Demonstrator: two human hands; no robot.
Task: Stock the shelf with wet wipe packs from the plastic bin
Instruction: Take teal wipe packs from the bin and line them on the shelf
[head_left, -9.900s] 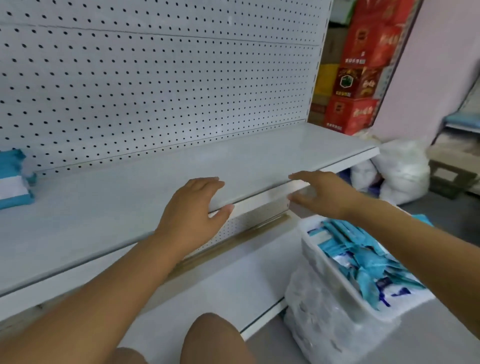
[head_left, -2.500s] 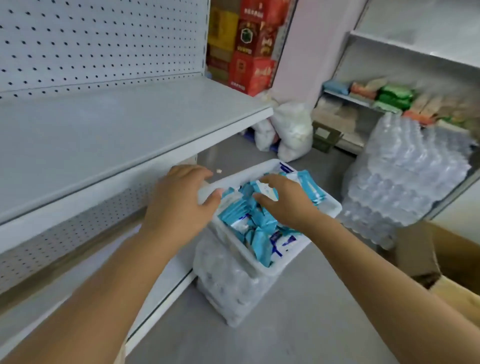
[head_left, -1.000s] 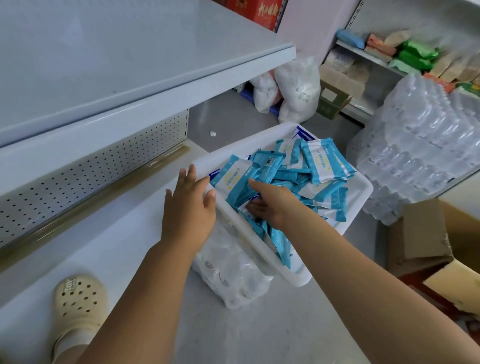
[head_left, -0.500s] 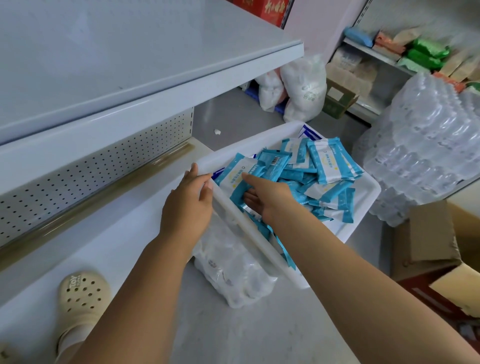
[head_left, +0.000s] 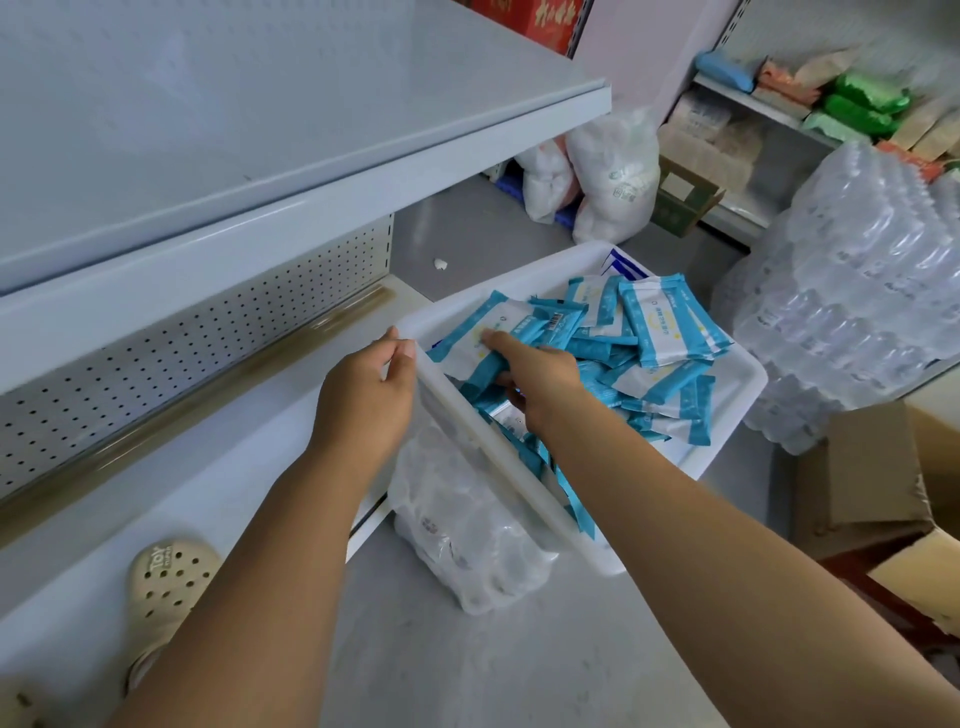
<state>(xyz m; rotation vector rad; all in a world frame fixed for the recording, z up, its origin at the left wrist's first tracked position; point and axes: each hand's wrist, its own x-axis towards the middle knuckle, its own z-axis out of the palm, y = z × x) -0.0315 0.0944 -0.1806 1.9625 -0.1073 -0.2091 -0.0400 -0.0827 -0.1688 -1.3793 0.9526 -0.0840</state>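
1. At the far left the grey shelf (head_left: 260, 130) shows no packs on the part I can see. Its left end is out of sight, so I can't vouch for that stretch.
2. Below it sits a perforated back panel (head_left: 208, 338), and a cream clog (head_left: 166, 577) rests on the bottom deck.
3. The left hand (head_left: 363, 395) grips the near corner of the plastic bin (head_left: 478, 447), with its fingers curled over the white rim and the thumb pinching against it. I'd judge it is steadying the bin.
4. The bin sits tilted on a shrink-wrapped pack of bottles (head_left: 467, 540) on the floor, just beside the front edge of the bottom deck.
5. The right hand (head_left: 540, 379) is down inside the bin. Its forefinger lies along the top of one pack and the other fingers are curled under its edge, so it seems to have hold of that pack.
6. The wet wipe packs (head_left: 665, 322) lie heaped in blue and white, all inside the bin, which looks close to full.
7. To the right stand stacked cases of bottled water (head_left: 852, 301), with cardboard boxes (head_left: 878, 467) nearer to me.
8. My reading is that the stocking has barely begun. One pack is being picked, nearly the whole heap has yet to go up, and the shelf has plenty of room.
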